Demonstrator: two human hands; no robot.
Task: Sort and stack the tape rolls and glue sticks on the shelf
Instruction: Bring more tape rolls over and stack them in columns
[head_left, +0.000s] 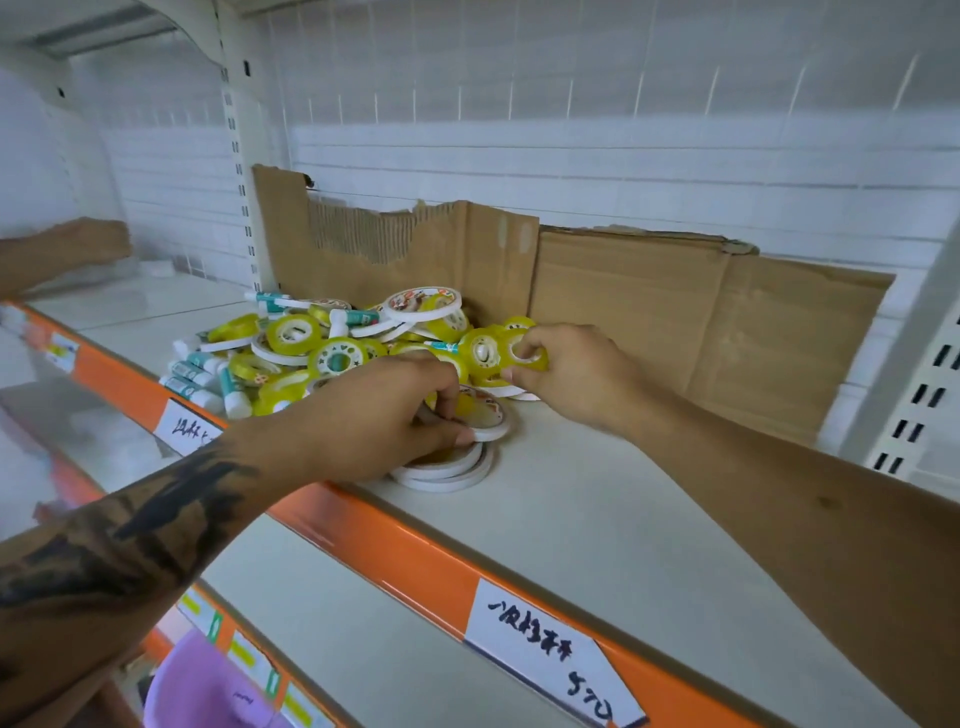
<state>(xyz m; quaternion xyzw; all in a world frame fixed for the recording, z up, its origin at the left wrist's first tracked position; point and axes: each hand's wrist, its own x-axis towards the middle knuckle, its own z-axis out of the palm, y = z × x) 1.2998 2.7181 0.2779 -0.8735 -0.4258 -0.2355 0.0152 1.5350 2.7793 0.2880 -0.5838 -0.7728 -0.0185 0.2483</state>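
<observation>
Tape rolls (337, 343) lie heaped with glue sticks (200, 376) on the white shelf (597, 509), against torn cardboard (623, 291); the pile is too tangled for an exact count (at least six glue sticks show). Left hand (363, 421) pinches a flat white roll (485, 415) atop about three more. Right hand (576, 374) pinches one yellow roll (524, 351).

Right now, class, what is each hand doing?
Left hand: closed, holding a flat white tape roll atop the small stack.
Right hand: closed, pinching a yellow tape roll.
</observation>
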